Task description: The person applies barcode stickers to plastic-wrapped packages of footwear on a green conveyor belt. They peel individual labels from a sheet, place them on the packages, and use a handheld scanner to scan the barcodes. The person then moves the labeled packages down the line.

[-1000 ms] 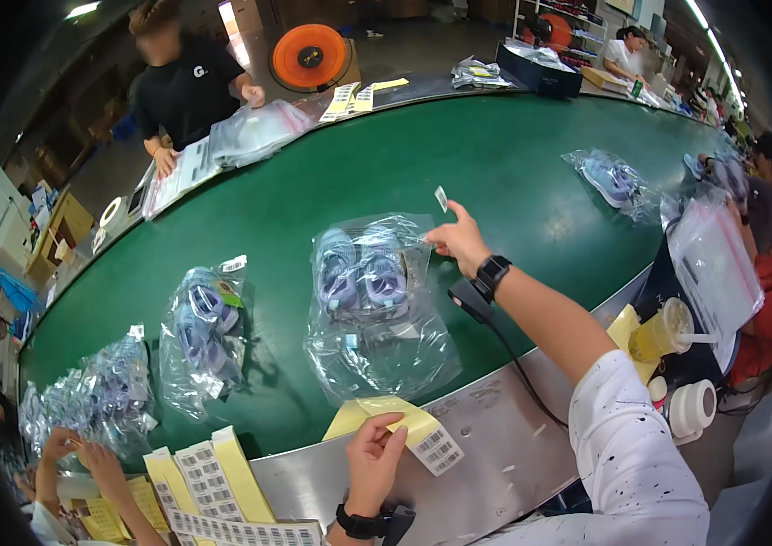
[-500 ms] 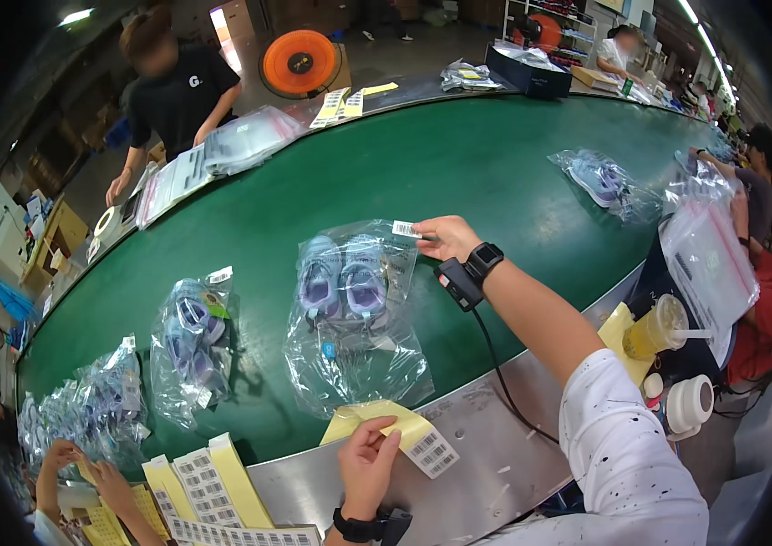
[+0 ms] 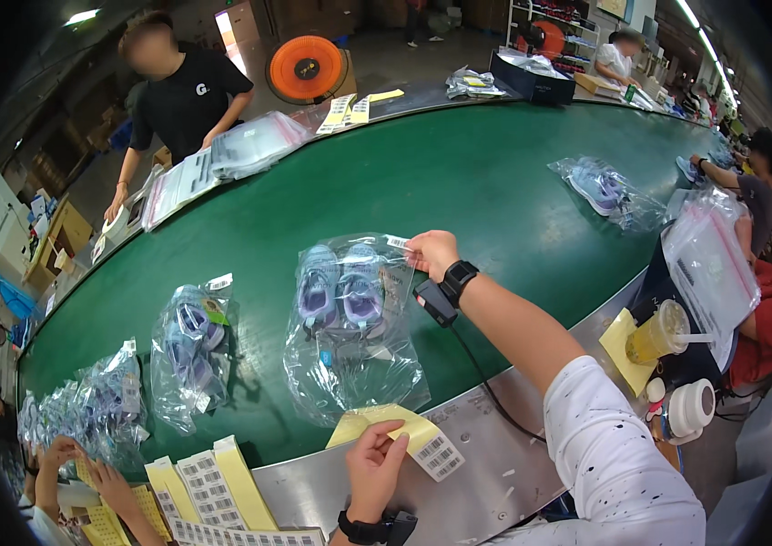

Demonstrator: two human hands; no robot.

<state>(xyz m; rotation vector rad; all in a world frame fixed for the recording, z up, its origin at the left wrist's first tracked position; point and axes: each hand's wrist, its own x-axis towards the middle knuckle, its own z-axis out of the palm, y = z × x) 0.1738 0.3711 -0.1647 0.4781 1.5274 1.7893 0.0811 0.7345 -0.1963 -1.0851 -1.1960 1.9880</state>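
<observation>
A clear plastic bag holding a pair of light-blue and lilac shoes (image 3: 360, 305) lies flat on the green conveyor belt (image 3: 495, 182) before me. At its upper right corner sits a white barcode sticker (image 3: 397, 243), pinched under the fingertips of my right hand (image 3: 433, 254). My left hand (image 3: 376, 469), lower and nearer me, has its fingers closed on a yellow-backed sheet of barcode stickers (image 3: 438, 455). That sheet reaches over the metal edge below the bag. A second bagged pair of shoes (image 3: 190, 346), with a barcode sticker on its corner, lies to the left.
Several bagged shoes (image 3: 99, 396) crowd the far left, near another person's hands (image 3: 104, 487). More sticker sheets (image 3: 208, 487) lie on the metal ledge (image 3: 495, 446). On the right are a drink cup (image 3: 657, 332), plastic bags (image 3: 709, 250) and another bagged pair (image 3: 600, 187). Co-workers stand around the belt.
My right hand has shifted slightly left and down over the sticker at the bag's corner. The left hand still holds the sheet, a little to the right of before.
</observation>
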